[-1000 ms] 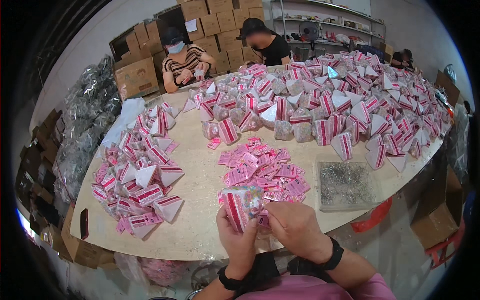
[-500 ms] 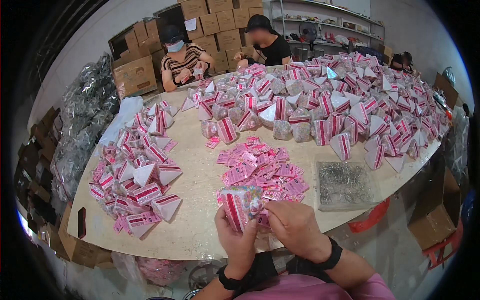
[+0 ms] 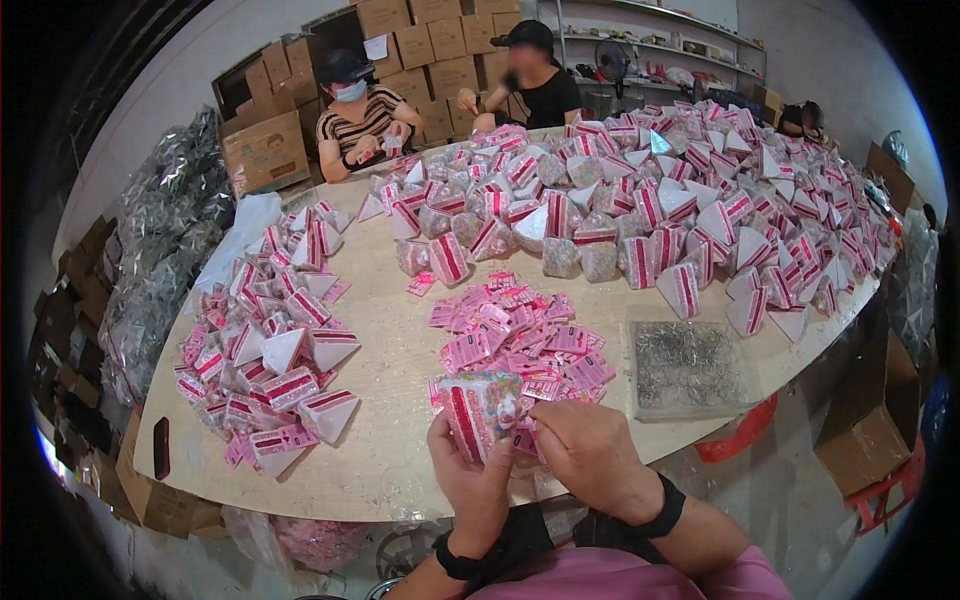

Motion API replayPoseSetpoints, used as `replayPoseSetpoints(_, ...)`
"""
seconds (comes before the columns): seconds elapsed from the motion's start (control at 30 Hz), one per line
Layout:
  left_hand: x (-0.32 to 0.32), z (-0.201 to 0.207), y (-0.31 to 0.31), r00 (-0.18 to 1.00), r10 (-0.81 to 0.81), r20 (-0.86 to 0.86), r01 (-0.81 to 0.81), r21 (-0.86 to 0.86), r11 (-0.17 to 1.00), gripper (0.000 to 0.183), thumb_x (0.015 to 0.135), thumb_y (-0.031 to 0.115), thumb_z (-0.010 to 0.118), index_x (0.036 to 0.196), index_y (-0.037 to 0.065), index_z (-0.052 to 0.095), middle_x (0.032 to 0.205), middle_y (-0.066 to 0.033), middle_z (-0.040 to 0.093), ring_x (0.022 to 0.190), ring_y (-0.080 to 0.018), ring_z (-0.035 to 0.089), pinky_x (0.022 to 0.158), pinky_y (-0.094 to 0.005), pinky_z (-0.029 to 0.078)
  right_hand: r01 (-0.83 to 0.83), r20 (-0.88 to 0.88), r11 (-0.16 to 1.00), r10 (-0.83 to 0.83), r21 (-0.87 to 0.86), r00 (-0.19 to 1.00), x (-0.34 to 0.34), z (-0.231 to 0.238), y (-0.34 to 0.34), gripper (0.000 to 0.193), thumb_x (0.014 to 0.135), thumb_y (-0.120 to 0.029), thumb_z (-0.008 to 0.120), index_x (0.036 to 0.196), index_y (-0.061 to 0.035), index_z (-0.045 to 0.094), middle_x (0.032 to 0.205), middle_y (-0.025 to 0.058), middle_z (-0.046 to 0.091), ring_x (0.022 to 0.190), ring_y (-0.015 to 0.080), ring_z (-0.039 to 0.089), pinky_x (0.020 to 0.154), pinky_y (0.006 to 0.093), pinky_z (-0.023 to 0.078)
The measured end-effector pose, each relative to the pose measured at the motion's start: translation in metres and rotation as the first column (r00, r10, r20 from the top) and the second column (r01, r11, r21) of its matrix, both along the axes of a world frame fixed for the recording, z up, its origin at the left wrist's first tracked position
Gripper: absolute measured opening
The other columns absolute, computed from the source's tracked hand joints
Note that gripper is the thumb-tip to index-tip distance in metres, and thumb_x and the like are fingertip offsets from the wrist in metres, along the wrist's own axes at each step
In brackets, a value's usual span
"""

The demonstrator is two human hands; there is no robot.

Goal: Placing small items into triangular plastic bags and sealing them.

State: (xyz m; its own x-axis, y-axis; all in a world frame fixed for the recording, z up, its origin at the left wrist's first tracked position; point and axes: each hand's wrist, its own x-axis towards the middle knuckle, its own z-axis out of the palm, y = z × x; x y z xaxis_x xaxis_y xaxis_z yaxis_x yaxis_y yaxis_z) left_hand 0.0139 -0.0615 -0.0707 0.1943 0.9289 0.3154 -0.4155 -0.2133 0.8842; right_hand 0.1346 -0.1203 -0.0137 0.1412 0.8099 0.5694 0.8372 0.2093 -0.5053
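Observation:
My left hand (image 3: pixel 473 478) is wrapped round a cake-slice-shaped piece (image 3: pixel 470 420), pink and white with a red glittery band and a top of pastel specks. The fingers of my right hand (image 3: pixel 585 448) are pinched together at the slice's right corner; whatever they grip is too small to make out. A pink printed card (image 3: pixel 524 440) shows just below that corner, beside my right fingertips. Directly beyond the slice lies a loose heap of pink cards (image 3: pixel 520 340) on the pale table (image 3: pixel 390 400).
Finished-looking slices with cards form a pile (image 3: pixel 285 370) on the left. A large heap of slices (image 3: pixel 640 200) fills the far and right side. A clear box of thin metal pieces (image 3: pixel 690 368) stands right of the cards. A phone (image 3: pixel 161 448) lies left. Two co-workers sit opposite.
My hands keep almost the same hold on the slice. Across the table, the black-shirted co-worker has raised a hand and shifted. The whole view has moved very slightly.

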Motion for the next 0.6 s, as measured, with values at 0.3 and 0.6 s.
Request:
replayPoseSetpoints(0.3, 0.002, -0.007, 0.003, 0.999, 0.011, -0.045, -0.012, -0.031, 0.999, 0.059, 0.080, 0.014, 0.068, 0.126, -0.001, 0.033, 0.115, -0.0100, 0.050, 0.106, -0.0176, 0.051, 0.094, -0.0321, 0.041, 0.013, -0.010, 1.000, -0.013, 0.003, 1.000, 0.004, -0.007, 0.001, 0.016, 0.078, -0.004, 0.058, 0.093, -0.0001, 0.062, 0.081, 0.0158, 0.063, 0.071, 0.0328, 0.062, 0.062, 0.0386, 0.050)
replayPoseSetpoints(0.6, -0.002, 0.007, 0.008, 0.925, -0.348, 0.154, 0.380, -0.318, 0.869, 0.057, 0.077, 0.000, 0.062, 0.125, 0.001, 0.031, 0.115, -0.0118, 0.051, 0.106, -0.0198, 0.053, 0.090, -0.0327, 0.046, -0.032, -0.044, 0.999, 0.034, 0.040, 0.998, 0.002, -0.005, 0.002, 0.014, 0.078, -0.004, 0.057, 0.090, -0.0007, 0.061, 0.079, 0.0151, 0.063, 0.069, 0.0325, 0.062, 0.060, 0.0381, 0.050)
